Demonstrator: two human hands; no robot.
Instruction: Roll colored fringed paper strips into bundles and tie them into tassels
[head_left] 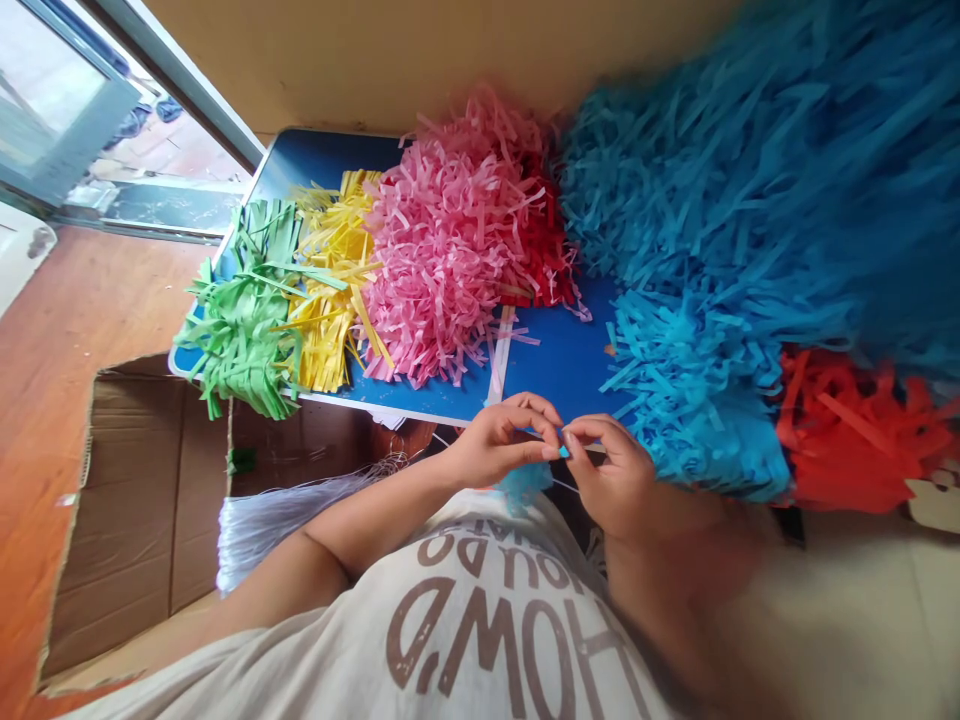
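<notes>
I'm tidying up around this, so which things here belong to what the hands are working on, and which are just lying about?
Part of the work:
left hand, right hand, small blue paper strip, blue paper fringe

Just lying about:
pink paper fringe, yellow paper fringe, green paper fringe, white threads, cardboard box

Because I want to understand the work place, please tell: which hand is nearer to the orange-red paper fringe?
The right hand is nearer to the orange-red paper fringe, with blue paper strips between them. The left hand is farther, beyond the right hand.
</notes>
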